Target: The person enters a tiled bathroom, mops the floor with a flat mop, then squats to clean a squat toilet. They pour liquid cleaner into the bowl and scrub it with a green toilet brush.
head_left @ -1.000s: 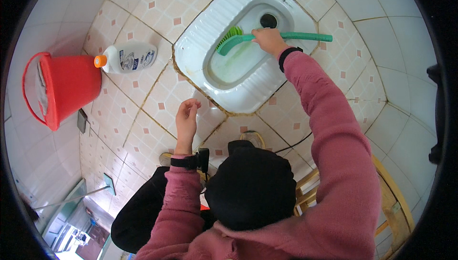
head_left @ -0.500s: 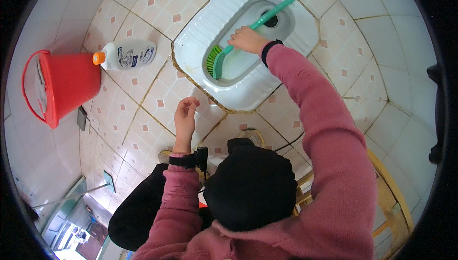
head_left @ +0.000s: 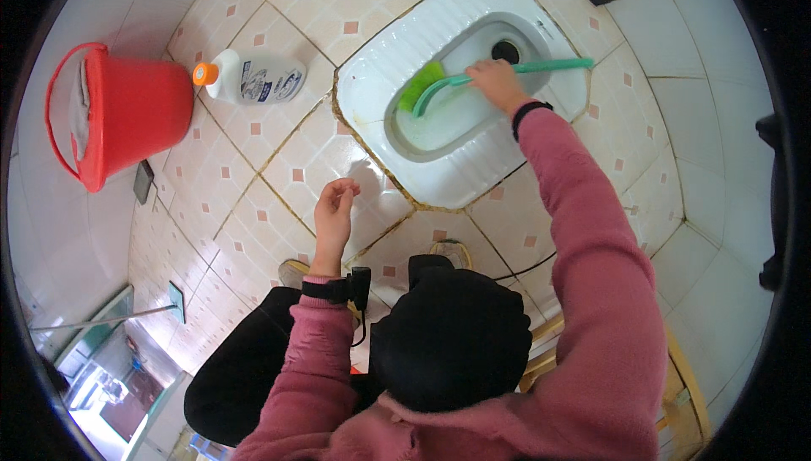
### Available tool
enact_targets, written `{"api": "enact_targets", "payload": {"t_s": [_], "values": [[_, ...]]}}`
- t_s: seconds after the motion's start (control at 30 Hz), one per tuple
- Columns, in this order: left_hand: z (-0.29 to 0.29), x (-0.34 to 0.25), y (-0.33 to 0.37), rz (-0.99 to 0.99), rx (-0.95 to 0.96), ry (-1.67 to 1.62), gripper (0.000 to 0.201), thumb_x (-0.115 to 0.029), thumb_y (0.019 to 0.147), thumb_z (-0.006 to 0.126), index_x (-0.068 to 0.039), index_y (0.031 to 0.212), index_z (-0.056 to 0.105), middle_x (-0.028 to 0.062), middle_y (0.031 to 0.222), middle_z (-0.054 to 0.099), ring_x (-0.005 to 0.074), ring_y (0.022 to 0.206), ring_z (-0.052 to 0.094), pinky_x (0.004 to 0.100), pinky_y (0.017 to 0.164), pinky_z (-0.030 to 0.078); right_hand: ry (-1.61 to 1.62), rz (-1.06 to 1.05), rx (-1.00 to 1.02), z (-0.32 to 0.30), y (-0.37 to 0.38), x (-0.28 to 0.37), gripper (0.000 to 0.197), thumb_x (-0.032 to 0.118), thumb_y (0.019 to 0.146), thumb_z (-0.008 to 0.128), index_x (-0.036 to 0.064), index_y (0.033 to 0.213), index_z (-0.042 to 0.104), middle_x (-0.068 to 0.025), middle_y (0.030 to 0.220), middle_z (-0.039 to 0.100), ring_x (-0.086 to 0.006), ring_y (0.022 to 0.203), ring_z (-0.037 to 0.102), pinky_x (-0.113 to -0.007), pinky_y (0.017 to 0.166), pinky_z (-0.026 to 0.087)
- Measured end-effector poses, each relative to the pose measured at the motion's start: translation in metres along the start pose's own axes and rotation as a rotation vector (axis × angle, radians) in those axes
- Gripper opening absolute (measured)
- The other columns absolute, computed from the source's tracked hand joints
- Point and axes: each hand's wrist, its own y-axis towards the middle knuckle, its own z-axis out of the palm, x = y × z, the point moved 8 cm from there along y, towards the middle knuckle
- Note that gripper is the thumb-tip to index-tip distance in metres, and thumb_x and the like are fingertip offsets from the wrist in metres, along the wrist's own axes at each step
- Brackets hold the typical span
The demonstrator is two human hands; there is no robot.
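Note:
My right hand (head_left: 497,83) grips the green handle of a toilet brush (head_left: 549,65) over a white squat toilet (head_left: 363,89). The brush's bright green bristles (head_left: 420,87) face the far left inner wall of the bowl, and the handle's end reaches over the right rim. A dark drain hole (head_left: 506,53) shows just beyond my hand. Away from the toilet, above the tiled floor, my left hand (head_left: 334,209) is raised with its fingers curled together and nothing visible in them. It wears a black strap with a small device at the wrist.
A white bottle with an orange cap (head_left: 262,79) lies on the floor left of the toilet. Farther left, a red bucket (head_left: 148,114) with a grey cloth stands against the wall. A floor mop (head_left: 176,302) lies lower left, and a wooden chair (head_left: 688,385) is at the lower right.
The brush has turned, its handle end swinging toward the right and nearer, and its bristles now angled toward the bowl's far left. My left hand has barely moved. The whole view has shifted slightly.

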Motion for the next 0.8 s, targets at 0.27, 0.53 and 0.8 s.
{"api": "enact_targets", "payload": {"t_s": [0.27,0.53,0.8], "values": [[0.004,0.005,0.000,-0.003,0.005,0.016,0.017,-0.004,0.091,0.050,0.002,0.107,0.055,0.0082,0.098,0.062,0.0159,0.092,0.060,0.0267,0.085,0.046,-0.046,0.034,0.069,0.000,0.001,-0.008,0.011,0.023,0.081,0.057,0.0159,0.090,0.058,-0.0051,0.081,0.060,-0.0242,0.084,0.060,-0.042,0.068,0.045],[0.013,-0.005,-0.001,0.033,0.017,0.026,0.017,-0.004,0.091,0.050,0.001,0.106,0.055,0.0080,0.095,0.063,0.0154,0.090,0.060,0.0263,0.083,0.046,0.118,-0.156,0.043,-0.009,-0.002,0.053,0.012,0.020,0.078,0.061,0.0122,0.086,0.057,-0.0068,0.081,0.060,-0.0263,0.082,0.060,-0.042,0.066,0.046],[-0.009,-0.001,-0.003,0.030,-0.055,-0.050,0.016,-0.006,0.091,0.051,0.001,0.105,0.056,0.0072,0.095,0.063,0.0153,0.089,0.061,0.0263,0.083,0.047,0.253,0.080,0.189,-0.097,-0.056,0.075,0.034,0.016,0.082,0.056,0.0175,0.116,0.054,-0.0116,0.080,0.057,-0.0312,0.072,0.058,-0.043,0.062,0.047]]}}
